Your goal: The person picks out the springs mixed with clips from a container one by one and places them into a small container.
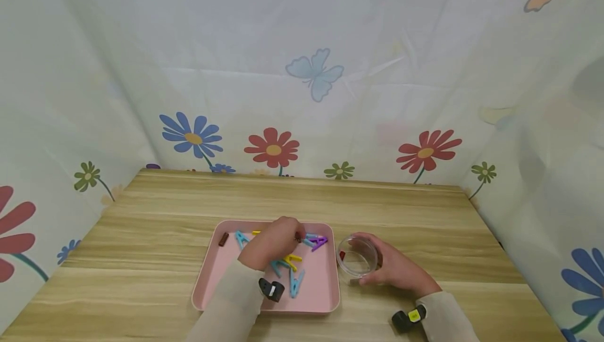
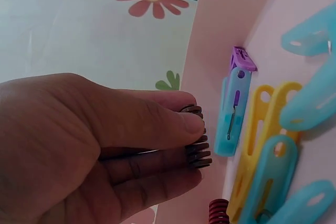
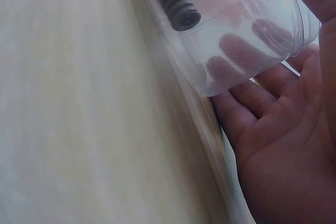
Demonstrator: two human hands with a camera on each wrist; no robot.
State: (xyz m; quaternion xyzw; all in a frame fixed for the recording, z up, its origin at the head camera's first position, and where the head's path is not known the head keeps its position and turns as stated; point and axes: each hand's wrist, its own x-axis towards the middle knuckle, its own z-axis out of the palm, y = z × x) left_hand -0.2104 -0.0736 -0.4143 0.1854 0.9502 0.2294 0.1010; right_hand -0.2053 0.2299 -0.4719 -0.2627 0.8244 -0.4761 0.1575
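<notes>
Pinching a dark coil spring (image 2: 200,157) between thumb and fingertips, the left hand (image 1: 278,239) works over the far side of the pink tray (image 1: 213,284), close to its back wall. The right hand (image 1: 401,266) curls round a clear plastic jar (image 3: 210,45), thumb on one side and fingers on the other; another coil spring (image 3: 173,1) lies inside. The jar's mouth faces up, just beside the tray's right edge, so the gap between them is narrow; whether its base touches the wood I cannot tell.

Light blue clothespins (image 1: 295,285), yellow clothespins (image 1: 293,262) and a purple clothespin (image 1: 319,243) crowd the middle and right of the tray, while more pink floor shows toward its left. A brown spring (image 1: 223,239) sits in the far left corner, near the raised rim. The wood-grain table (image 1: 165,211) runs wide to the left of the tray and behind it, ending at a flowered curtain (image 1: 226,90).

The right wrist camera (image 1: 402,322) bears a yellow label (image 1: 414,315) with dark marks too small to read.
</notes>
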